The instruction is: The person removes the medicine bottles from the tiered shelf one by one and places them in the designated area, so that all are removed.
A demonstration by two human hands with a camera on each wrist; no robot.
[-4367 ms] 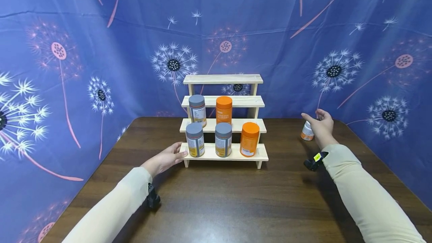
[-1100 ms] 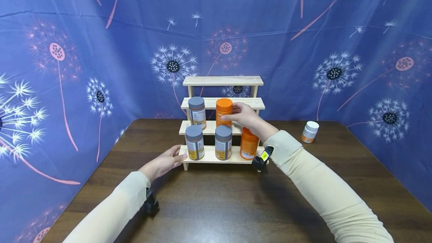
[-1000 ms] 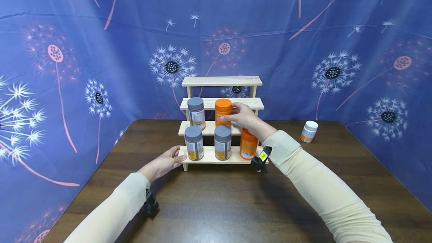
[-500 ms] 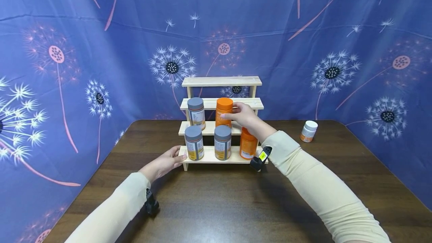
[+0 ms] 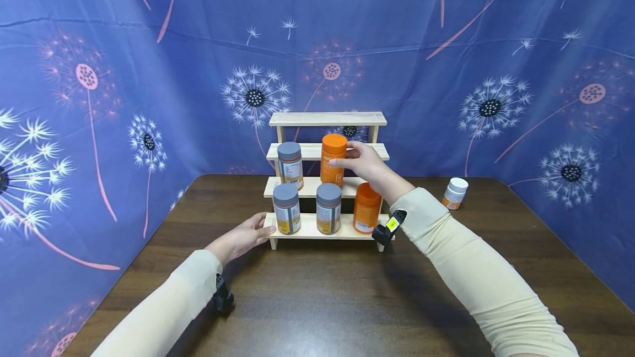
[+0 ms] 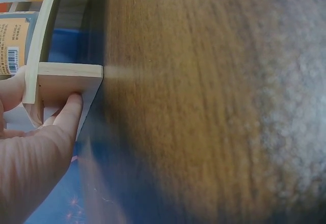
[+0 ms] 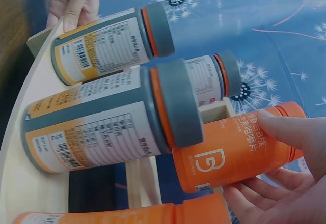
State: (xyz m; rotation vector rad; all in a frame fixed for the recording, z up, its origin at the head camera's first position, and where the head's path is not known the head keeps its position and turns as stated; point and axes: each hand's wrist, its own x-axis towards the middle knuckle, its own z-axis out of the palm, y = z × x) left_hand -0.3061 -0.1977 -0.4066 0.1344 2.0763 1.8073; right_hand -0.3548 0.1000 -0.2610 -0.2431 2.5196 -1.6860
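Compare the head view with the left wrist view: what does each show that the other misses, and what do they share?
Head only: a white bottle, the top step of the stand, and the right grip holding an orange jar.
Left wrist only: a finger tucked against the stand beneath its bottom step.
Both: the left grip on the stand's end, the nearest gray jar, the brown table.

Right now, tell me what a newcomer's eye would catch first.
Probably the bright orange jar held by the right hand near the middle of the stepped wooden rack. Next, likely the blue dandelion-print cloth filling the background, then the white-capped bottle standing on the table, right of the rack.
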